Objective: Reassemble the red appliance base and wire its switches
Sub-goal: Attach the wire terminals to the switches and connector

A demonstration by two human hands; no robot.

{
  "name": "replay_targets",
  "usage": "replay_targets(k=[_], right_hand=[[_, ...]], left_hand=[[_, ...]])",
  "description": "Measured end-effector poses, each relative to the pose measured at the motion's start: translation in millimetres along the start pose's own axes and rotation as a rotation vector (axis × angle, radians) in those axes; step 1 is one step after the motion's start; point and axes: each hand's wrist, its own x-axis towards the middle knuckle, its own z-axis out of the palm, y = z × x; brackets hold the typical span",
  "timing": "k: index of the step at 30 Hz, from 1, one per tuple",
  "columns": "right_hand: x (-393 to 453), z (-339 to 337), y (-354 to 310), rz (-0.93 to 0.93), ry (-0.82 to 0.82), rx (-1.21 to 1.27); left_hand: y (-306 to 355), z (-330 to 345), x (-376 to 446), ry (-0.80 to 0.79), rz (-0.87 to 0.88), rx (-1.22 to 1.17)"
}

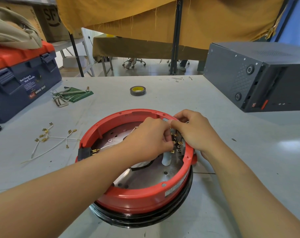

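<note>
A: Forearms first, both of yours, crossing the near table edge and meeting over the red base (140, 194). Where does it sit?

B: Centre of the grey table (231, 160), near you, open side up, on a black ring (145, 219) that shows along its near side.

A: Hands?

B: Together at the far right of the rim. Your left hand (149, 134) reaches inside, fingers curled and pinching at the brass terminals (177, 143) on the inner wall. Your right hand (194, 131) comes over the rim from outside, fingers curled at the same cluster, with a thin white wire showing beside it. Which one holds which part, cannot tell.

A: Inside the base?

B: Metal plate with holes, a black cable looping across it, and a black connector block (84, 152) on the left rim.

A: Room around it?

B: Left: loose white wires with brass ends (49, 140), just clear of the rim. Beyond them, hex keys on a green pouch (70, 95), then a blue toolbox with a red lid (20, 79) at the left edge. Tape roll (137, 90) far centre, well apart. Dark grey case (259, 76) fills the far right corner. Bare tabletop right of the base.
</note>
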Motion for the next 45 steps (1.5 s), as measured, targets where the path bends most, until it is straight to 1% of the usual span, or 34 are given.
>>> replay_targets(k=[7, 11, 14, 23, 30, 37, 45], right_hand=[[0.7, -0.1, 1.3, -0.005, 0.0, -0.007], [1.4, 0.3, 2.6, -0.004, -0.003, -0.014], [1.7, 0.5, 2.6, 0.0, 0.003, -0.009], [1.1, -0.5, 1.7, 0.003, -0.015, 0.001], [0.6, -0.4, 1.5, 0.003, -0.035, 0.027], [0.2, -0.7, 1.2, -0.002, -0.02, 0.005], [0.5, 1.7, 2.0, -0.006, 0.007, 0.013]], left_hand=[[-2.0, 1.1, 0.3, -0.002, -0.004, -0.037], [-3.6, -4.8, -1.2, -0.038, -0.025, -0.118], [-5.0, -8.4, -2.6, -0.054, -0.019, -0.128], [-9.5, -8.2, -1.7, -0.032, 0.048, -0.062], [-13.2, -1.8, 0.6, -0.012, 0.068, -0.012], [-12.2, 1.3, -0.4, -0.044, 0.181, 0.122], [-17.8, 4.2, -1.3, -0.044, 0.231, 0.139]])
